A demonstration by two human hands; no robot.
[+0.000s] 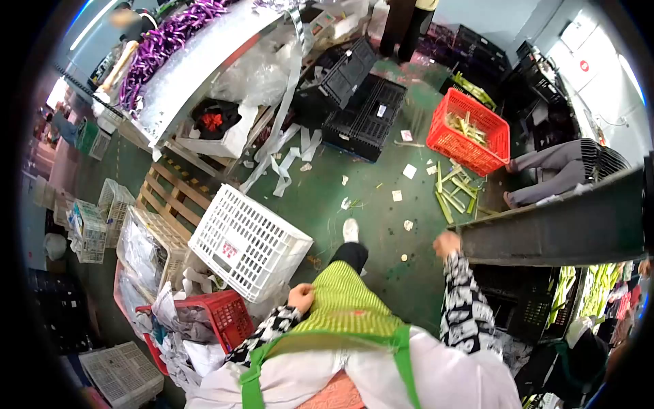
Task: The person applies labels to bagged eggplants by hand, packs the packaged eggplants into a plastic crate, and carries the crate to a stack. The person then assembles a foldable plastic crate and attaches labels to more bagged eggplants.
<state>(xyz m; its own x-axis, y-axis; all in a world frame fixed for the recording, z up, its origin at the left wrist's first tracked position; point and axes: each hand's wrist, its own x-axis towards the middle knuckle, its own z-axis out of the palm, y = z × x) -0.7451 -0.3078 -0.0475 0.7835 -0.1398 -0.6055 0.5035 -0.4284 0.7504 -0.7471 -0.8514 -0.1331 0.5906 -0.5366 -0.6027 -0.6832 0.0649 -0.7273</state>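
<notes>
My left hand [300, 297] is loosely closed beside the yellow-green striped apron [351, 298]. Whether it touches the cloth I cannot tell. Left of that hand is a large white plastic crate [251, 240] with slotted sides, lying tilted. My right hand [447, 243] hangs by the corner of a dark table [552, 232], fingers curled in, with nothing seen in it. One white shoe [351, 230] of mine shows below on the green floor.
A red basket [470, 133] holds green stalk pieces, with more stalks [455, 191] scattered beside it. Black crates [364, 116] stand ahead. A red crate [221, 320] and a wooden pallet [174, 194] are left. A person's legs [552, 170] extend at right.
</notes>
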